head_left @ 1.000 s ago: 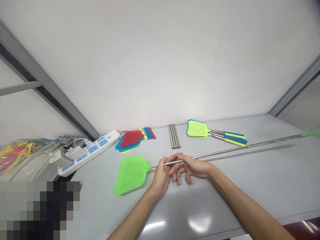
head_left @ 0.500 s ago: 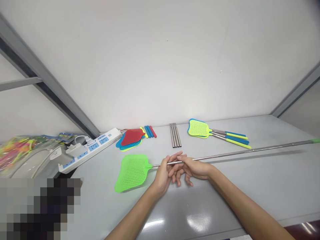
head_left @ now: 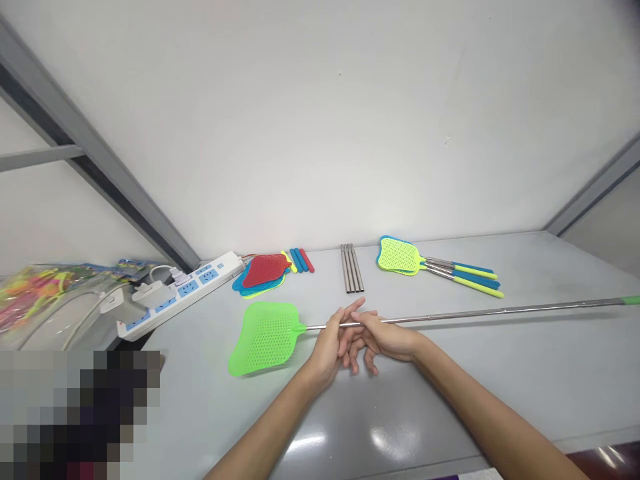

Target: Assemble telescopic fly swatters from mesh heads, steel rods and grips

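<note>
A green fly swatter (head_left: 265, 337) with its metal telescopic rod (head_left: 475, 313) pulled out long lies across both hands, just above the table. My left hand (head_left: 326, 347) pinches the rod close to the green mesh head. Right beside it, my right hand (head_left: 393, 339) has its thumb over the rod with the fingers curled loosely below; the two hands touch and partly overlap. The green handle (head_left: 631, 301) reaches the right edge of the view, where its end is cut off.
Behind lie stacked red, blue and yellow swatter heads (head_left: 267, 270), several coloured handle grips (head_left: 301, 260), several metal rods (head_left: 353, 268) and assembled swatters (head_left: 400, 256). At left are a power strip (head_left: 185, 297) with plugs and cables, and plastic-bagged items (head_left: 45, 300). A wall stands behind the table (head_left: 540, 373).
The swatter's handle end at the right has dipped lower, so the rod slants less. Both hands stay on the rod in nearly the same spot.
</note>
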`<control>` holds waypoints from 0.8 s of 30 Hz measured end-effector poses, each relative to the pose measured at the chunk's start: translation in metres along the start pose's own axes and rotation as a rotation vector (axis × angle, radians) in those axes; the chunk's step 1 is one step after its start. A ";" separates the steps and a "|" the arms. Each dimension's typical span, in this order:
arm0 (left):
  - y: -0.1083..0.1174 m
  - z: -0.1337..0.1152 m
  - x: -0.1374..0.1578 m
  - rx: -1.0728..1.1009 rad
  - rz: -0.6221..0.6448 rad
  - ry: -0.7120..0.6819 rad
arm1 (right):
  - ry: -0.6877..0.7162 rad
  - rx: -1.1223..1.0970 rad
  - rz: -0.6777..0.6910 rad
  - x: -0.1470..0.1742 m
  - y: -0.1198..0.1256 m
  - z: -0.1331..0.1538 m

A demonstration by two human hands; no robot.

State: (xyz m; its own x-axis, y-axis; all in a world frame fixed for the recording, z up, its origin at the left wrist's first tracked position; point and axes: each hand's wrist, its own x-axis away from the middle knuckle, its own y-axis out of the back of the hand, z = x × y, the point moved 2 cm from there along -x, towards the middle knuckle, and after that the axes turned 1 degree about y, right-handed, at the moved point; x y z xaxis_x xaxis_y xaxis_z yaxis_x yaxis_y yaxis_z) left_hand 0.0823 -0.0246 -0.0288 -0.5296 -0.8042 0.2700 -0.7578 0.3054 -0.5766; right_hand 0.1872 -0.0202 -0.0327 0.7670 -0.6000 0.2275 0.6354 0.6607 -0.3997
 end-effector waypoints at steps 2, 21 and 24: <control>0.002 0.001 -0.002 0.013 0.008 0.008 | 0.021 -0.010 -0.041 -0.002 -0.001 -0.001; 0.000 0.002 -0.007 0.204 -0.110 -0.006 | 0.093 0.086 -0.252 -0.014 -0.001 -0.006; 0.001 0.004 -0.008 0.188 -0.116 -0.010 | 0.104 0.079 -0.259 -0.014 -0.001 -0.007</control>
State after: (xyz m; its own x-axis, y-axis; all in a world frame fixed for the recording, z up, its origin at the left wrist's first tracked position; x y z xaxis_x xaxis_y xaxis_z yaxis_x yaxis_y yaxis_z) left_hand 0.0872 -0.0202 -0.0339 -0.4384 -0.8338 0.3357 -0.7287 0.1110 -0.6758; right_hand 0.1751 -0.0156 -0.0411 0.5675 -0.7937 0.2188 0.8170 0.5100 -0.2689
